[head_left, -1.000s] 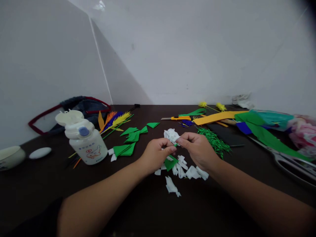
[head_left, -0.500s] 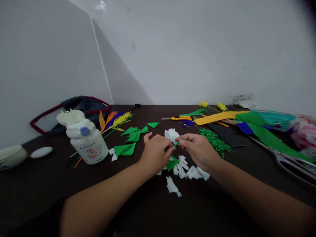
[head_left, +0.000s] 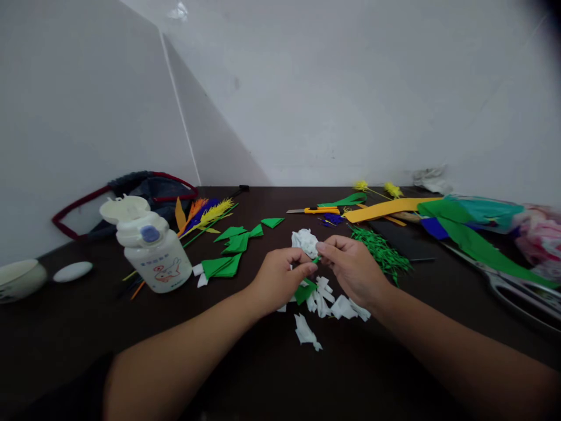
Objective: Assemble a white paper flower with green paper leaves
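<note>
My left hand [head_left: 280,279] and my right hand [head_left: 354,270] meet above the dark table, thumbs and forefingers pinched together. Between their fingertips shows a small bit of green paper [head_left: 316,260], mostly covered by the fingers. Just beyond it is a crumpled white paper bunch [head_left: 304,240]; whether it is joined to the green piece I cannot tell. Below the hands lie a folded green paper piece [head_left: 304,292] and several white paper scraps [head_left: 344,307]. One white scrap [head_left: 307,332] lies apart, nearer to me.
On the left stand a white bottle [head_left: 158,266] with its lid up and a bowl [head_left: 21,279]. Green paper pieces [head_left: 221,266] lie left of my hands. A yellow utility knife [head_left: 322,210] lies behind with its blade out; green shreds [head_left: 381,251] and scissors [head_left: 504,283] are on the right.
The fingers of my left hand have curled in, and its raised finger has come down. Both hands have shifted slightly, still pinching at the green paper.
</note>
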`<state>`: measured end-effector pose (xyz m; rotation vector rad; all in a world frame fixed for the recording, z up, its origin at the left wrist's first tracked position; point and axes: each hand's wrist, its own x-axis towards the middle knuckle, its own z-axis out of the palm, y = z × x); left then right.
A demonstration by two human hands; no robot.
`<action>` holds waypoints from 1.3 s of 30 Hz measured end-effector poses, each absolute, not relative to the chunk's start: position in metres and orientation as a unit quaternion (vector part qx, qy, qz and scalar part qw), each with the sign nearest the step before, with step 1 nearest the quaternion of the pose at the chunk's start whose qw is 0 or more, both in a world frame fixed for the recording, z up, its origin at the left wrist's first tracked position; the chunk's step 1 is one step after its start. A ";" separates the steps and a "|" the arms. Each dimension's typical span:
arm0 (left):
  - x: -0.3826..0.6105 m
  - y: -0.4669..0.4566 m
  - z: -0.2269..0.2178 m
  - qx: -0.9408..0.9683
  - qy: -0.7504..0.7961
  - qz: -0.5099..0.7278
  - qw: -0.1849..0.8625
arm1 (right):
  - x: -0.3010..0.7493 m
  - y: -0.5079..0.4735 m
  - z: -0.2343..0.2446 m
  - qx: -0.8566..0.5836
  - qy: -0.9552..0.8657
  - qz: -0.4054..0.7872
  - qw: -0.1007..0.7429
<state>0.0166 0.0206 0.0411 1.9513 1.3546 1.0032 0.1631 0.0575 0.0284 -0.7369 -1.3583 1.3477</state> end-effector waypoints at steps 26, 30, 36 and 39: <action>0.021 0.017 0.039 0.623 0.412 0.440 0.499 | 0.159 0.054 0.031 -0.230 -0.489 0.672 0.507; 0.021 0.019 0.038 0.584 0.401 0.459 0.536 | 0.165 0.059 0.032 -0.211 -0.504 0.670 0.502; 0.020 0.019 0.036 0.577 0.386 0.462 0.552 | 0.167 0.057 0.032 -0.208 -0.561 0.645 0.476; 0.021 0.019 0.037 0.587 0.391 0.453 0.546 | 0.164 0.054 0.031 -0.205 -0.561 0.650 0.470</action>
